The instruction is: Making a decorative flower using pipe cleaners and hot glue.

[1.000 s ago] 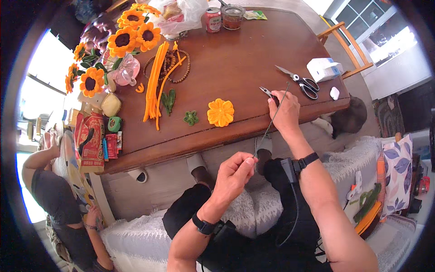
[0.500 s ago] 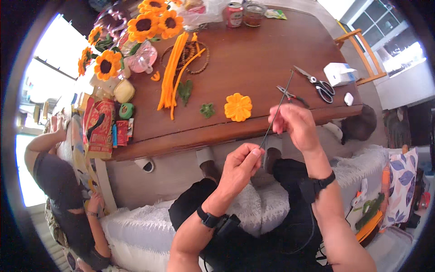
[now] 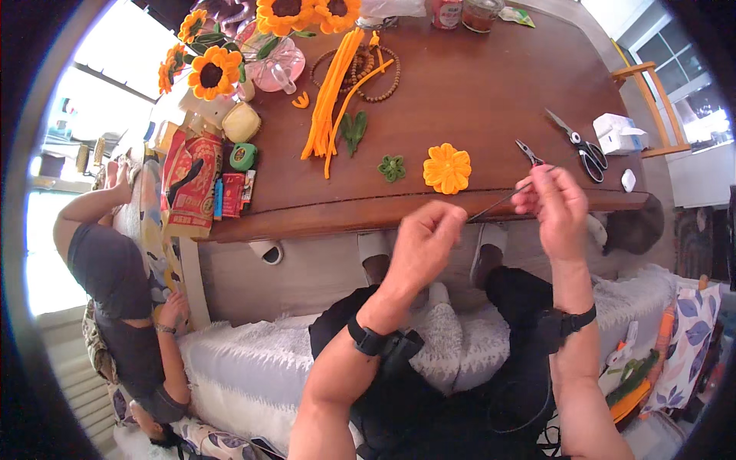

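Observation:
My left hand (image 3: 425,241) pinches one end of a thin dark green wire (image 3: 497,204) just in front of the table's edge. My right hand (image 3: 556,211) has its thumb and forefinger closed on the wire toward the other end, with the other fingers curled. Red-handled pliers (image 3: 524,151) lie just beyond my right hand, with black-handled scissors (image 3: 576,136) to their right. An orange fuzzy flower (image 3: 446,168) lies ahead of my hands, beside a small green rosette (image 3: 391,168). Green leaves (image 3: 352,133) and orange strips (image 3: 331,100) lie farther left.
The wooden table (image 3: 491,92) holds a sunflower bouquet (image 3: 215,74), bead strands, a can, a jar, a white box (image 3: 613,134) and packets. Another person (image 3: 119,299) reclines at the left. A dark animal (image 3: 636,226) lies under the table's right end. A wooden chair stands behind.
My right hand has shifted right and turned, and the wire now slants lower, more toward horizontal. My left hand has risen slightly. The whole view has shifted, moving the table up and rightward.

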`<state>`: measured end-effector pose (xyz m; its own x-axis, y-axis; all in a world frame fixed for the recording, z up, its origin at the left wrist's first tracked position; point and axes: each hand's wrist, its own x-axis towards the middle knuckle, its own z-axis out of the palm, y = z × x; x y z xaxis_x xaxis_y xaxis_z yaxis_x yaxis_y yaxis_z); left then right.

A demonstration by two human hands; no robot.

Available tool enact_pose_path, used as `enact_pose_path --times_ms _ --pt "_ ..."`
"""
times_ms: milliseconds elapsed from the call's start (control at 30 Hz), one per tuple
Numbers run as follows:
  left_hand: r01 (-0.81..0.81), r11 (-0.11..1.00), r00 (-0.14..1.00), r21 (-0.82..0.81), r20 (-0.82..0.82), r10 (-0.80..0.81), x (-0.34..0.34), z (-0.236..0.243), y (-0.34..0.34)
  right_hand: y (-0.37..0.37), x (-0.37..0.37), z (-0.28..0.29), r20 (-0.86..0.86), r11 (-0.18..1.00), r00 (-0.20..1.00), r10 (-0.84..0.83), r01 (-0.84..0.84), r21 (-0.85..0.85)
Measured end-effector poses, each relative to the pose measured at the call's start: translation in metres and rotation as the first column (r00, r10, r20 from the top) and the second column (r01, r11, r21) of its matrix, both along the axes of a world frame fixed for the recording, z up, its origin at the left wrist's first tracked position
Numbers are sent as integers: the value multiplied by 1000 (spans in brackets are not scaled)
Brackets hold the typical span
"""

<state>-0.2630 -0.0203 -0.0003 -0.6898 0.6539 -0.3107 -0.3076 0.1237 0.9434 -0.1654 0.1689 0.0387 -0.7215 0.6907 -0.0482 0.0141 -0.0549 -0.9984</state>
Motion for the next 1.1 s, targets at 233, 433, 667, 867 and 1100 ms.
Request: enact_pose_path --times_ms 233,433,667,867,1100 --pt "-465 867 712 -176 -657 248 -64 -5 -2 24 16 -6 -112 982 985 -131 114 -153" --pt "-531 797 559 -287 -826 75 -72 -15 7 15 14 1 -108 990 985 -135 129 -62" --pt "-504 821 545 -268 -836 62 -72 -26 11 22 12 15 -198 707 962 -186 271 653" --pt "-505 826 572 -251 -814 102 -74 -30 9 21 4 7 -90 624 980 -179 183 760" --pt "-496 842 557 -214 -822 119 -81 -27 0 22 0 -6 35 607 982 -183 85 790"
